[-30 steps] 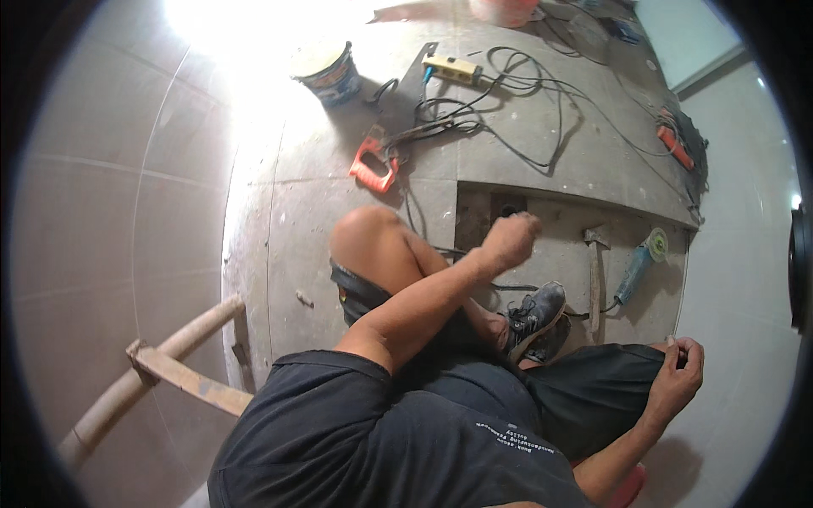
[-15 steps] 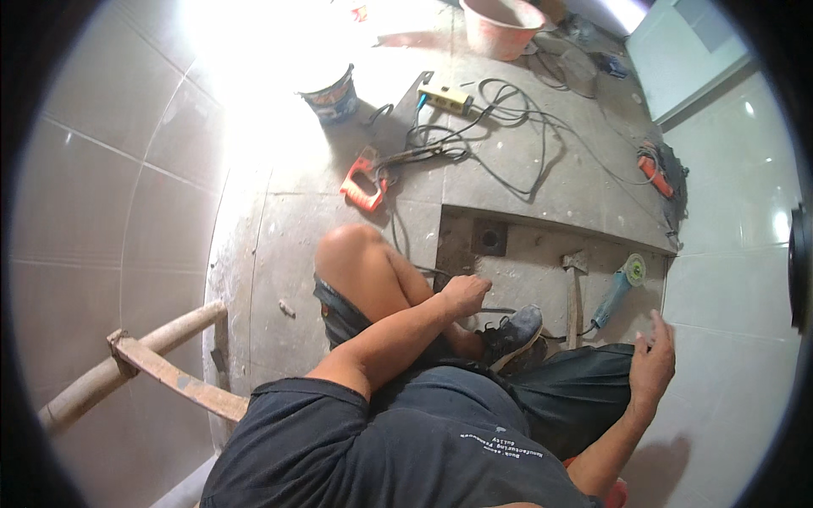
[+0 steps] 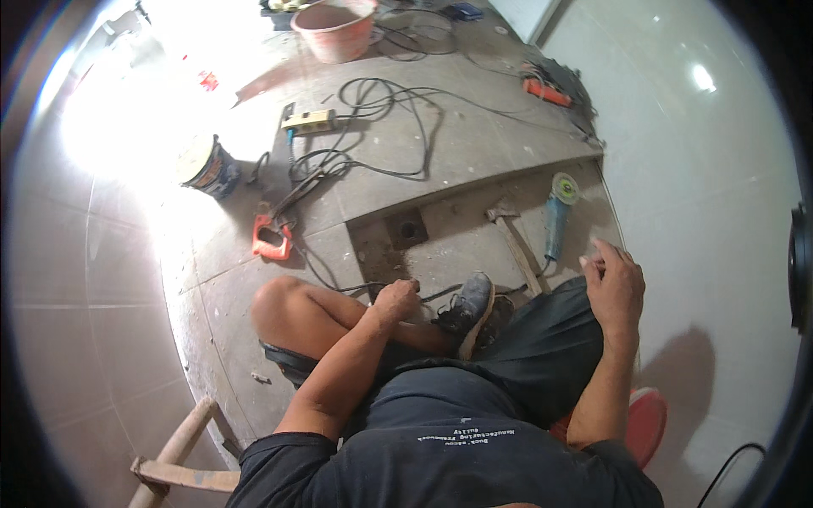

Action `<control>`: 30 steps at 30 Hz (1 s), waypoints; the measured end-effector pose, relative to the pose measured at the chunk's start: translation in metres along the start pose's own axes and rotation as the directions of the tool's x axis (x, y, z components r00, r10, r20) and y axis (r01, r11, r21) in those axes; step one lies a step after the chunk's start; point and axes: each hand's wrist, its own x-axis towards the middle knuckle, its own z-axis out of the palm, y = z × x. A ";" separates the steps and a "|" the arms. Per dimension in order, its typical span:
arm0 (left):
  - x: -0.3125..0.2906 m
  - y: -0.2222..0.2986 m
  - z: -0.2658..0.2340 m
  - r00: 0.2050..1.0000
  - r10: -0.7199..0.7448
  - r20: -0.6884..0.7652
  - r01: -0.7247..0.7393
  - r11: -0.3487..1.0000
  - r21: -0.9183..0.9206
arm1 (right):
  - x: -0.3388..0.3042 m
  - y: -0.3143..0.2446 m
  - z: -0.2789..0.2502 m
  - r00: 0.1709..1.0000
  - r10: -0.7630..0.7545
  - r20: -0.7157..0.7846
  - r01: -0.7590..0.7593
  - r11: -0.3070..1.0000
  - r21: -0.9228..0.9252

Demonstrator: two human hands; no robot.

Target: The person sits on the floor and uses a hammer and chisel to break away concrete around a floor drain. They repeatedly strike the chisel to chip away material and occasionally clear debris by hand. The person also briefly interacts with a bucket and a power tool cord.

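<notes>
Hammer [image 3: 517, 247] handle toward person, right hand [image 3: 616, 286] near

I count one pink bucket [image 3: 336, 30] at twelve o'clock, one paint can [image 3: 207, 166] at ten, one yellow power strip [image 3: 310, 123], one orange tool [image 3: 271, 239], one hammer [image 3: 514, 241] and one angle grinder [image 3: 557, 212] at two, one floor drain [image 3: 407, 229], and one shoe [image 3: 468, 303] on my foot.

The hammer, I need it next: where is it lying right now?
In the head view the hammer lies on the bare recessed floor, just left of the angle grinder and ahead of the right hand, handle pointing toward the person.
</notes>
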 end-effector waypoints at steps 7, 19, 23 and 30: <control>-0.009 0.018 -0.015 0.998 -0.046 0.039 0.047 0.998 -0.040 | -0.006 0.008 0.003 0.999 0.032 -0.012 -0.032 0.999 -0.003; 0.007 0.006 -0.008 0.999 -0.044 -0.023 0.041 0.989 -0.141 | -0.007 0.007 0.000 0.999 0.001 -0.040 0.000 1.000 0.017; 0.017 -0.023 -0.032 0.921 -0.040 -0.389 -0.104 0.934 -0.342 | -0.008 0.007 -0.003 0.993 0.074 -0.088 -0.068 0.995 0.070; -0.031 -0.080 -0.188 0.762 -0.236 -0.603 -0.320 0.672 -0.667 | -0.028 0.029 0.002 0.977 0.211 -0.035 -0.208 0.975 0.073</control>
